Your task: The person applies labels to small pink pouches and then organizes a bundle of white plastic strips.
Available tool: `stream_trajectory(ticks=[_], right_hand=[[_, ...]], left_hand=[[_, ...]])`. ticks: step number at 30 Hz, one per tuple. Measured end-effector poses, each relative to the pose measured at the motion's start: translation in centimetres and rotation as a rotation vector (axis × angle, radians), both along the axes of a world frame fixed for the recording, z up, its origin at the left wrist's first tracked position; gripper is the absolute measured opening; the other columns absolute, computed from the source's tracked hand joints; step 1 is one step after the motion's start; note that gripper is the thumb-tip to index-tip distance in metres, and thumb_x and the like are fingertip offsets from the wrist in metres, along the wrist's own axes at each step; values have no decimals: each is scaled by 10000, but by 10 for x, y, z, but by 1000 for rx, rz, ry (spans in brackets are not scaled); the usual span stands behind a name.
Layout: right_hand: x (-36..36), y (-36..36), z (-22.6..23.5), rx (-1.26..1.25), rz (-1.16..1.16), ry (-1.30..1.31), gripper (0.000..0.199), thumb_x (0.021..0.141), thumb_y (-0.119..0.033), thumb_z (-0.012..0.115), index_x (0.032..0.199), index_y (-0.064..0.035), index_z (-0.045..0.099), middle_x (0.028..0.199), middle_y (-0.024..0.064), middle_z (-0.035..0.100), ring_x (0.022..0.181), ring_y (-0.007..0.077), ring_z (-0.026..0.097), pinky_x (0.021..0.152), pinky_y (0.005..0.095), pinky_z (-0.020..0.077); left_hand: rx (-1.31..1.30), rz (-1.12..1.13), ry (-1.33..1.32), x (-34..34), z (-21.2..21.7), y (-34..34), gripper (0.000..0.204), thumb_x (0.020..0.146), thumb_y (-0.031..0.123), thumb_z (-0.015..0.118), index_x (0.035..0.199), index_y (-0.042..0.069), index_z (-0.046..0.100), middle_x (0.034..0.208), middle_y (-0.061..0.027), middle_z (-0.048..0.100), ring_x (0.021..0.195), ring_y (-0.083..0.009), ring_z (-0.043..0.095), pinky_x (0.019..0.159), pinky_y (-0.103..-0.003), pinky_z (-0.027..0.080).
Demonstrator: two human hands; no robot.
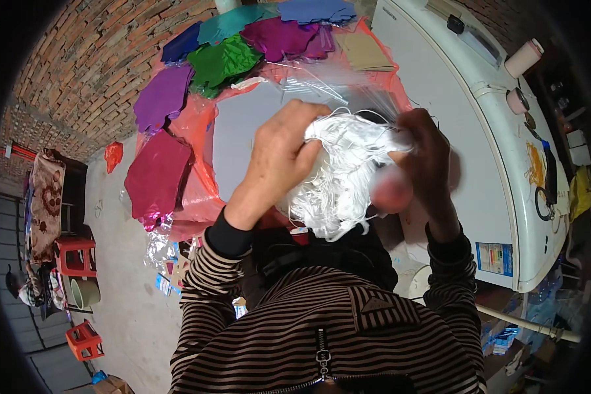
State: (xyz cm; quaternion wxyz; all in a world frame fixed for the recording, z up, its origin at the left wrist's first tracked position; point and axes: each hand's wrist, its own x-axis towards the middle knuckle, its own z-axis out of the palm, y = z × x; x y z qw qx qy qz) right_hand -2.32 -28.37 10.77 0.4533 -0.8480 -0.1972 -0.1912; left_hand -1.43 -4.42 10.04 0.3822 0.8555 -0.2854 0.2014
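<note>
White string (338,177), a thick tangled bundle of it, sits up in front of your chest, held between both hands above the grey work surface (243,131); your left hand (279,154) has its fingers curled tight over the left side of the bundle, thumb pressing in; your right hand (427,161) is blurred, but you can see it gripping the right end of the same bundle, fingers closed round the strands; loose loops hang down from the middle toward your striped jacket (322,328); a few thin strands run up and away toward the clear plastic sheet (335,82) behind; around the far edge of the surface lie stacks of shiny foil pieces, magenta (157,174), purple (163,97), green (223,62), teal (233,21) and blue (315,10); on your right stands a white chest freezer (440,79) with a pink cup (524,58) on its lid; down on the left floor, two red plastic stools (75,256), well apart from you.
</note>
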Motion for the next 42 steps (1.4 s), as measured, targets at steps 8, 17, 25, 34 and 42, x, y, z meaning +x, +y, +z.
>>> stream_trajectory(ticks=[8, 17, 25, 34, 42], right_hand=[[-1, 6, -16, -117, -61, -237, 204, 714, -14, 665, 899, -12, 577, 892, 108, 642, 819, 309, 618, 737, 339, 487], [51, 25, 3, 154, 275, 181, 437, 770, 72, 590, 1188, -30, 513, 1100, 112, 617, 945, 226, 629, 815, 303, 499], [64, -35, -23, -515, -6, -222, 388, 854, -1, 613, 1227, -52, 519, 1170, 136, 605, 992, 238, 627, 813, 293, 505], [-48, 33, -54, 158, 62, 311, 381, 762, -92, 744, 1063, -7, 527, 988, 129, 601, 881, 203, 605, 762, 316, 490], [-38, 26, -56, 154, -27, 252, 426, 738, -108, 753, 1088, -28, 524, 989, 135, 593, 889, 248, 592, 766, 353, 478]], left_hand=[[-731, -243, 651, 12, -51, -2, 332, 882, -35, 465, 1182, 0, 602, 1126, -90, 664, 981, -219, 655, 872, -324, 517], [-1496, -496, 1330, -4, -70, -31, 324, 976, 102, 421, 1242, -27, 552, 1158, -128, 653, 999, -234, 670, 899, -388, 557], [-1663, -471, 1388, -12, -58, -34, 407, 980, 271, 392, 1222, -9, 561, 1114, -146, 655, 1017, -291, 651, 955, -476, 520], [-1721, -451, 1157, -13, -59, -56, 371, 959, 224, 387, 1152, -31, 575, 1084, -151, 663, 987, -270, 654, 906, -408, 529], [-1832, -637, 981, -17, -30, -60, 367, 915, 179, 429, 1189, -34, 549, 1153, -154, 636, 1074, -291, 612, 962, -413, 477]])
